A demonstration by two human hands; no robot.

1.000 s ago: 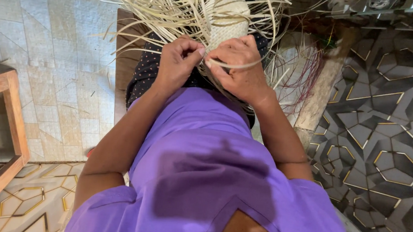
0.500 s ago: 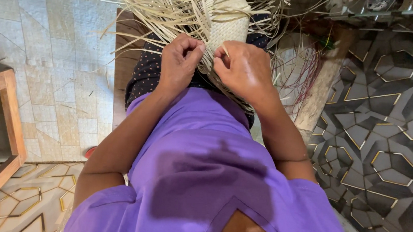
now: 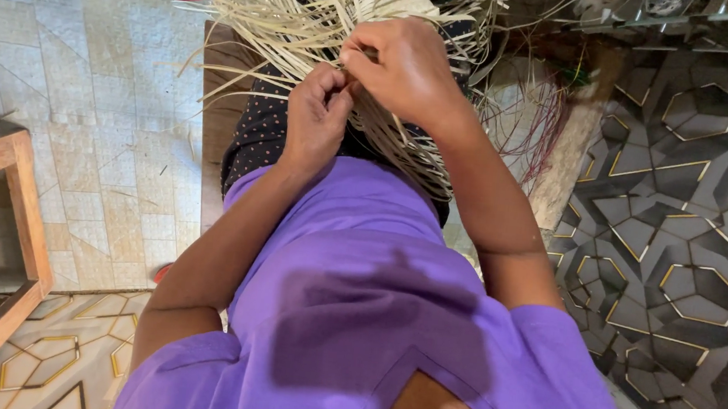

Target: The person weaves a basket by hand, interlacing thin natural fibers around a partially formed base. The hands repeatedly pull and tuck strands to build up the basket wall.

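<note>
Pinching pale straw strips (image 3: 308, 42) that fan out toward twelve o'clock, the right hand (image 3: 407, 68) sits just above the left hand (image 3: 317, 117), both closed tight on the half-woven straw piece (image 3: 405, 138).

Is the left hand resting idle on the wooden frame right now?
No: the left hand is up at the pale straw strands, pinching them beside the right hand, far from the wooden frame.
</note>
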